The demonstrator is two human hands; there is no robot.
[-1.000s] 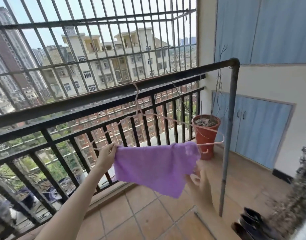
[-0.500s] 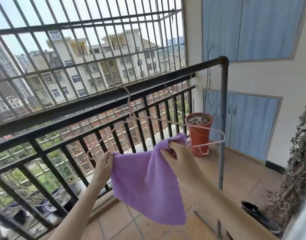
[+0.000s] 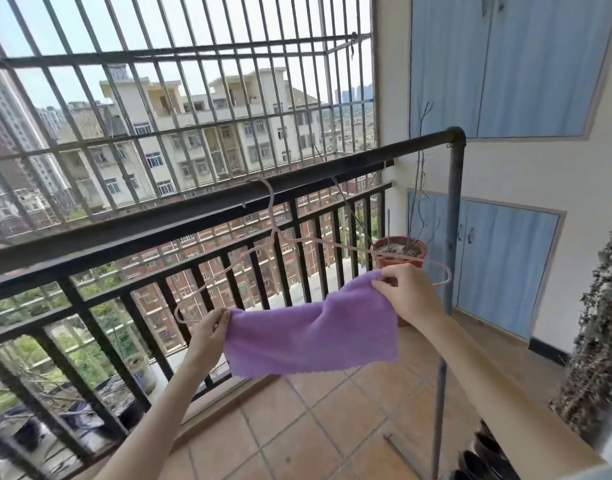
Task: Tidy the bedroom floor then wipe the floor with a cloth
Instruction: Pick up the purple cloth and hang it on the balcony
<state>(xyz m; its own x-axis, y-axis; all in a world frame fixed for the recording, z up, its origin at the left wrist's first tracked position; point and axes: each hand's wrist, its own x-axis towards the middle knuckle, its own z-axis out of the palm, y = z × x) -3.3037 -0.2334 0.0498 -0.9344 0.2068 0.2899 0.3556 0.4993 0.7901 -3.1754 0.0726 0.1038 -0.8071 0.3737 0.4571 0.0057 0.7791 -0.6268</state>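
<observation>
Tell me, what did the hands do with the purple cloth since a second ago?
The right hand came up from under the purple cloth, took hold of its right top corner and pulled it out sideways, so the cloth is now stretched flat along the pink hanger. The left hand kept pinching the left corner. The hanger stayed hooked on the dark rail.

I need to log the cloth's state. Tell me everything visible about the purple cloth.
The purple cloth looks like soft fleecy microfibre with a scalloped lower edge. It hangs spread and sagging between two hands: the left hand pinches its left corner, the right hand its right corner, at the pink hanger hooked on the rail.
</observation>
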